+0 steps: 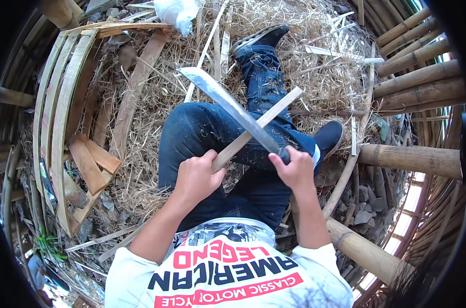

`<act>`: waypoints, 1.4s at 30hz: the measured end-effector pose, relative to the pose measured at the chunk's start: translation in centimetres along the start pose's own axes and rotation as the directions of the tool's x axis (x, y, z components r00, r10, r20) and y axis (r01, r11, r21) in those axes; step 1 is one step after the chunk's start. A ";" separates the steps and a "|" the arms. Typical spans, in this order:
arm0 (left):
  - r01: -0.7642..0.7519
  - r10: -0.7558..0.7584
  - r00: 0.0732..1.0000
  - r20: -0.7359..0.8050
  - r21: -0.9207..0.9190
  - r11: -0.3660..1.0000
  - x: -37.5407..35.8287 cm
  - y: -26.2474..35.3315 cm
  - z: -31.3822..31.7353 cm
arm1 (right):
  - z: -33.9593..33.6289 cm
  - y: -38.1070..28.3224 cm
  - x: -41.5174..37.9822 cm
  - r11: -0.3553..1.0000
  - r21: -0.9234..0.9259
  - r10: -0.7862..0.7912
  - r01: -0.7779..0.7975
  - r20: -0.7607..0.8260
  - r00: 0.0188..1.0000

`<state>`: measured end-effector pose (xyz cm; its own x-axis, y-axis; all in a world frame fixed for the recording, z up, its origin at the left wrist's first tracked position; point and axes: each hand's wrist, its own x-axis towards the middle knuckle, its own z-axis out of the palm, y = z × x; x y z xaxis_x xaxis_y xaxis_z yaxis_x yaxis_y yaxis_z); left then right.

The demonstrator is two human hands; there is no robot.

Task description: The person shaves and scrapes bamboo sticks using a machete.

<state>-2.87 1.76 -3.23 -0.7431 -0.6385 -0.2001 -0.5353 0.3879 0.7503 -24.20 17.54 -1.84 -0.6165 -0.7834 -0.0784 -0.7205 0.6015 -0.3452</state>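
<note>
My left hand (pixel 199 175) is closed round the near end of a pale wooden stick (pixel 233 148), which slants up and to the right across my jeans. In my right hand (pixel 295 169) is the dark handle of a machete (pixel 223 98). Its long blade points up and to the left and crosses over the stick near the middle. Both hands are held above my bent legs (pixel 192 128), one knee to the left and a shoe (pixel 329 137) out to the right.
Curly wood shavings (pixel 140 185) cover the ground around my legs. To the left stands a frame of pale wooden slats (pixel 63 118) with short boards (pixel 86 164) in it. Thick bamboo poles (pixel 407 160) and broken stones (pixel 364 208) lie to the right. A white plastic bag (pixel 177 13) is at the top.
</note>
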 end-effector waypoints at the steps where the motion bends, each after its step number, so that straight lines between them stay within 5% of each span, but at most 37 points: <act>1: -0.002 0.001 1.000 0.010 0.015 1.000 0.0 -0.1 -0.1 | -0.3 0.6 0.4 0.999 -0.037 0.012 -0.012 -0.010 1.000; 5: -0.045 0.044 0.998 0.033 0.020 0.999 -0.1 -0.3 0.0 | -1.7 3.4 2.6 0.953 0.009 0.303 -0.304 -0.113 0.946; 9: -0.049 0.048 0.998 0.039 0.027 0.998 0.1 -0.3 -0.1 | -2.0 2.8 1.9 0.955 0.110 0.284 -0.276 -0.062 0.957; 13: -0.039 0.039 0.999 0.029 -0.029 0.999 0.1 -0.3 -0.2 | -0.4 -0.1 -0.2 0.997 0.070 -0.020 0.019 0.011 1.000; 23: -0.016 0.020 0.997 0.080 -0.055 0.998 0.3 -0.5 -0.6 | -0.9 1.3 0.4 1.000 -0.007 -0.010 0.010 0.028 1.000; 29: 0.009 0.000 0.995 0.095 -0.097 0.995 0.1 -0.6 -1.1 | -0.7 4.8 0.7 0.959 0.102 0.269 -0.263 -0.055 0.962; 30: 0.005 0.004 0.996 0.094 -0.095 0.995 0.2 -0.5 -1.0 | -0.6 4.8 0.7 0.969 0.160 0.211 -0.189 -0.135 0.968; 33: 0.021 -0.011 0.996 0.091 -0.111 0.994 0.3 -0.3 -0.9 | -1.0 3.6 -0.3 0.960 0.156 0.241 -0.233 -0.039 0.970; 35: 0.033 -0.022 0.996 0.087 -0.126 0.991 0.4 -0.2 -0.6 | -0.3 1.0 -1.1 0.965 0.232 0.129 -0.122 -0.019 0.991; 37: 0.060 -0.059 0.998 0.009 -0.148 0.987 0.4 -0.1 -0.3 | 0.6 -1.2 -2.0 0.983 0.183 0.002 -0.016 0.075 0.997; 42: 0.131 -0.115 0.985 0.127 -0.131 0.983 0.3 0.0 -1.1 | 0.1 -1.7 -0.6 0.975 -0.011 -0.222 0.223 0.060 0.973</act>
<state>-2.68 0.82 -2.58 -0.7217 -0.5891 -0.3635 -0.5712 0.2101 0.7935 -22.59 16.94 -1.29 -0.4208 -0.9054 -0.0560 -0.8434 0.4133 -0.3433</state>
